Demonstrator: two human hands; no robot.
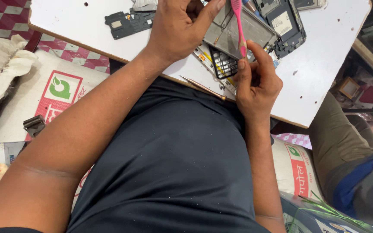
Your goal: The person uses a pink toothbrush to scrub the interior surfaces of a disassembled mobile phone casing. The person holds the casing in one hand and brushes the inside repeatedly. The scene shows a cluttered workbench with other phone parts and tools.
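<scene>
My left hand [180, 28] grips a grey metal phone frame [238, 32] by its left edge, tilted over the white work board [324, 56]. My right hand [257, 84] holds a pink toothbrush [239, 30] upright by its handle, its shaft lying across the frame. The brush head is cut off by the top of the picture. Just under the frame lies a small black keypad part [223, 64].
On the board lie a black phone back housing [283, 23], a black inner cover [128, 22] and a thin metal tool [203, 88] at the near edge. Printed sacks [57, 90] flank my lap. Another person's leg [346, 151] is at the right.
</scene>
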